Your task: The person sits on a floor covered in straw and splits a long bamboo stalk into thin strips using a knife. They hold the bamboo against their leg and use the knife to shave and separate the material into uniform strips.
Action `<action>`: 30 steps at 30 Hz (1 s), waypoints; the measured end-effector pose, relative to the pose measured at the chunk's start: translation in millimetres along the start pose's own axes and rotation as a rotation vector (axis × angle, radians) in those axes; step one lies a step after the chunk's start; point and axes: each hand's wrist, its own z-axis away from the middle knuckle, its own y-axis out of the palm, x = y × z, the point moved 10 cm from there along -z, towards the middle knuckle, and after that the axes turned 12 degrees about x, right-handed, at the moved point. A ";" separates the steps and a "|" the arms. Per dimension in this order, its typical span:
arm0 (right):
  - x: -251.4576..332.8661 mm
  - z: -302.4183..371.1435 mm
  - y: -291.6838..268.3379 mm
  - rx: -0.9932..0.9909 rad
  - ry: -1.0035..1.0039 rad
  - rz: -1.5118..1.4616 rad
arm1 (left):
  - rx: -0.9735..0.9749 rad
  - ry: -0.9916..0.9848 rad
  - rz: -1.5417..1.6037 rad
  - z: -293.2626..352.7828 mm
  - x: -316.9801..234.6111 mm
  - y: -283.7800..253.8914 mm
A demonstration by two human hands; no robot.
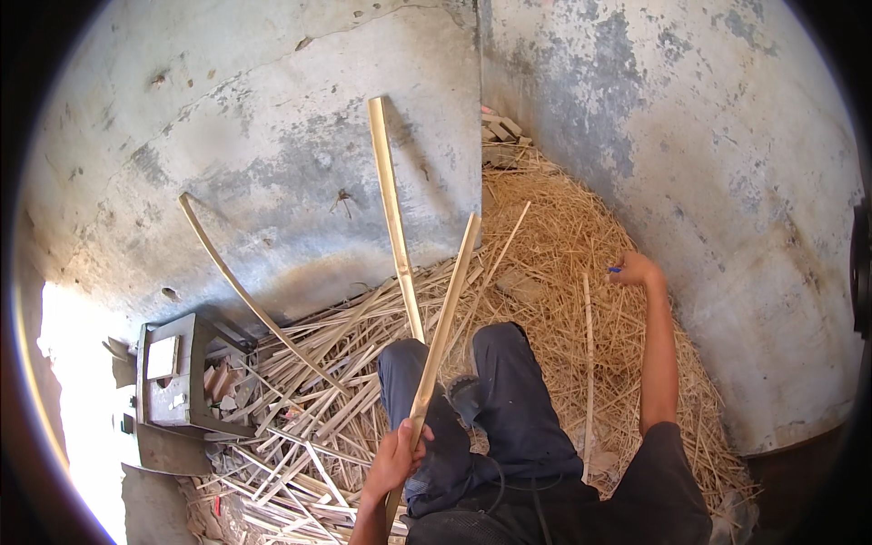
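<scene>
My left hand [397, 459] is wrapped round a long split bamboo strip [442, 336] that slants up and away past my left knee. Out to the right, well apart from that strip, my right hand [639, 271] is raised with bent fingers above the straw-like shavings. A small blue thing [615, 269] shows at its fingertips, too small to name. A thin pale strip [589, 372] runs below and left of this hand, apart from the fingers. Beyond the held strip, a wider bamboo strip [389, 195] stands upright near the wall.
A thin curved strip [241, 286] leans on the left wall [300, 136]. Many split strips [318, 354] lie heaped at left, and shavings [554, 218] pile up at right. A worn wooden box [177, 386] stands at far left. The right wall [718, 209] borders the pile.
</scene>
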 end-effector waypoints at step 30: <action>281.7 280.8 21.1 -0.559 -1.018 -0.358 | 0.251 0.187 -0.018 -53.7 -96.4 64.5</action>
